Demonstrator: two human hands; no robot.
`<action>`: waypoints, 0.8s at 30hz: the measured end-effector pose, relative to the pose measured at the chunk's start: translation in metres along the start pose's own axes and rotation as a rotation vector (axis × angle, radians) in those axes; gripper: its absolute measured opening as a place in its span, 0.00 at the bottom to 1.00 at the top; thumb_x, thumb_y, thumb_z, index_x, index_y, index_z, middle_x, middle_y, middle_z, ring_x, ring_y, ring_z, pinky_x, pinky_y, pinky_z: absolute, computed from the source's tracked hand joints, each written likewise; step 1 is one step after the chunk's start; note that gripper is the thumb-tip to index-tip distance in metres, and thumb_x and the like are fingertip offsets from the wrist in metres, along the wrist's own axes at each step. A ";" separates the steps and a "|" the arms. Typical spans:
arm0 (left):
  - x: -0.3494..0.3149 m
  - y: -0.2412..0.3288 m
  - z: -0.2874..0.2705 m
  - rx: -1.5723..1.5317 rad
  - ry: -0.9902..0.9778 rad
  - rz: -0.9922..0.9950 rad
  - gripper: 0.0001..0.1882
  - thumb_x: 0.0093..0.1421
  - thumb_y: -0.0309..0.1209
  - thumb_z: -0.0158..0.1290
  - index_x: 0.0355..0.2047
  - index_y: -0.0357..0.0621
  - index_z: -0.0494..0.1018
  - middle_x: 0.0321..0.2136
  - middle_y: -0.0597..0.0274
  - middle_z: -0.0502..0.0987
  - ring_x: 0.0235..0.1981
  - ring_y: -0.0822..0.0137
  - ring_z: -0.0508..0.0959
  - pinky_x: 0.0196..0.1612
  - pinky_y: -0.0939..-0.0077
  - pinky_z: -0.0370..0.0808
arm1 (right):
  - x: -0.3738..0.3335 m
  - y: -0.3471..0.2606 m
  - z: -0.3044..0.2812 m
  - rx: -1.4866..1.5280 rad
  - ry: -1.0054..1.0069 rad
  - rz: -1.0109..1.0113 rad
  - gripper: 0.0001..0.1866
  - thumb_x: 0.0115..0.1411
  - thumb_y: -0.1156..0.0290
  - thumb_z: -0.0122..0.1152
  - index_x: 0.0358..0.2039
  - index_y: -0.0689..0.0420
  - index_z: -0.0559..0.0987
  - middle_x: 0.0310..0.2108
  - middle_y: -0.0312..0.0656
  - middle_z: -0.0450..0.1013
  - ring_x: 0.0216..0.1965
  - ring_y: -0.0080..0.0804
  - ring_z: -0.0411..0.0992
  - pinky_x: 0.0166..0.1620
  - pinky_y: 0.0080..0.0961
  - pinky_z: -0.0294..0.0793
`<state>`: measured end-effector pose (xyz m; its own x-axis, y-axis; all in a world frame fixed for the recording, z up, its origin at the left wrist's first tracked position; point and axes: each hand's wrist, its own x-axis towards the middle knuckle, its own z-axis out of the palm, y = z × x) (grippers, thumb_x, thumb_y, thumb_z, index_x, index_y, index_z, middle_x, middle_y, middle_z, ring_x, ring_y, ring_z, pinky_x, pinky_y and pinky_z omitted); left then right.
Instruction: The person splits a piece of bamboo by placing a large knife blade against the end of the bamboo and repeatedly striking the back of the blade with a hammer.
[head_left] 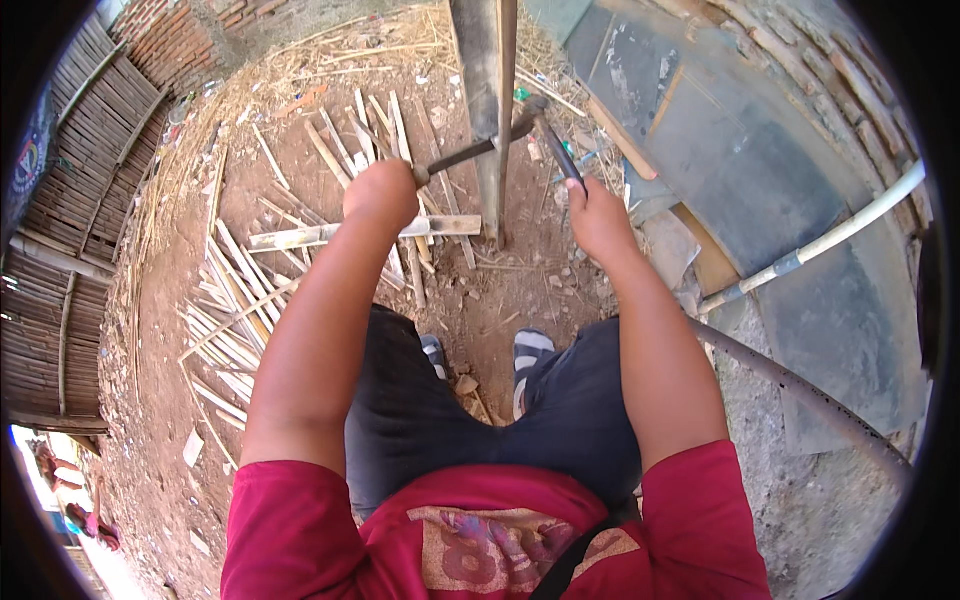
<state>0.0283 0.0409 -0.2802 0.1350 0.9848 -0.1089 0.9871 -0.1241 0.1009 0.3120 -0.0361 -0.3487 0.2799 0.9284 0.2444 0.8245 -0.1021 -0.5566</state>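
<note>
My left hand (383,195) is closed round the handle of a machete with a dark blade (462,157). The blade runs across an upright length of bamboo (480,70), and its far end shows past the right side of the pole. At that end sits the head of a hammer (558,150), touching or very close to the blade. My right hand (603,222) is wrapped round the hammer's dark handle. The bamboo seems split lengthwise, with a narrower strip on the right; its foot stands on the dirt in front of my feet.
Cut bamboo strips (232,285) lie piled to the left, with a short bamboo length (455,226) across them near the pole. Dark sheets (745,180) cover the right side, where a pale pole (845,238) and a rusty pipe (800,385) cross. People (85,505) appear far lower left.
</note>
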 end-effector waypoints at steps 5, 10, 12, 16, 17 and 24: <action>-0.002 -0.006 0.009 -0.003 0.010 -0.057 0.12 0.64 0.29 0.53 0.46 0.45 0.82 0.45 0.49 0.83 0.47 0.50 0.84 0.49 0.58 0.81 | -0.003 -0.027 -0.034 0.290 0.170 0.030 0.21 0.73 0.55 0.46 0.40 0.61 0.76 0.28 0.58 0.76 0.32 0.61 0.75 0.36 0.51 0.71; -0.005 0.012 0.007 -0.007 -0.038 -0.023 0.13 0.63 0.28 0.54 0.47 0.45 0.82 0.48 0.49 0.82 0.49 0.51 0.83 0.50 0.59 0.81 | -0.003 -0.018 -0.019 0.207 0.037 0.027 0.21 0.72 0.54 0.48 0.46 0.61 0.75 0.29 0.58 0.77 0.34 0.61 0.76 0.39 0.50 0.73; -0.004 0.019 0.008 0.015 -0.046 -0.030 0.14 0.63 0.27 0.53 0.47 0.45 0.81 0.48 0.50 0.82 0.49 0.51 0.83 0.51 0.59 0.81 | 0.003 0.005 0.006 -0.014 -0.125 -0.002 0.22 0.71 0.53 0.50 0.45 0.62 0.76 0.30 0.58 0.77 0.35 0.62 0.76 0.40 0.50 0.73; 0.005 0.008 0.024 0.003 0.013 0.001 0.13 0.65 0.35 0.52 0.46 0.44 0.79 0.41 0.46 0.83 0.44 0.46 0.83 0.48 0.52 0.80 | 0.004 -0.010 -0.013 0.259 0.052 0.073 0.23 0.71 0.52 0.51 0.40 0.62 0.79 0.29 0.58 0.77 0.34 0.60 0.76 0.40 0.48 0.73; 0.002 0.007 0.025 0.000 0.014 -0.003 0.13 0.65 0.35 0.52 0.46 0.44 0.79 0.41 0.46 0.83 0.44 0.45 0.83 0.48 0.52 0.80 | 0.003 -0.011 -0.022 0.300 0.073 0.069 0.22 0.71 0.52 0.51 0.40 0.62 0.78 0.28 0.57 0.77 0.33 0.57 0.76 0.38 0.45 0.73; 0.010 0.002 0.030 -0.032 0.043 0.021 0.13 0.66 0.38 0.53 0.43 0.44 0.78 0.37 0.46 0.83 0.42 0.46 0.83 0.46 0.51 0.80 | 0.006 0.014 -0.014 0.094 -0.049 0.039 0.21 0.71 0.53 0.51 0.42 0.60 0.78 0.28 0.55 0.76 0.32 0.53 0.76 0.39 0.44 0.72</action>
<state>0.0346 0.0470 -0.3103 0.1517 0.9863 -0.0642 0.9807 -0.1421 0.1344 0.3318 -0.0369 -0.3440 0.2845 0.9411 0.1830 0.7631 -0.1067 -0.6374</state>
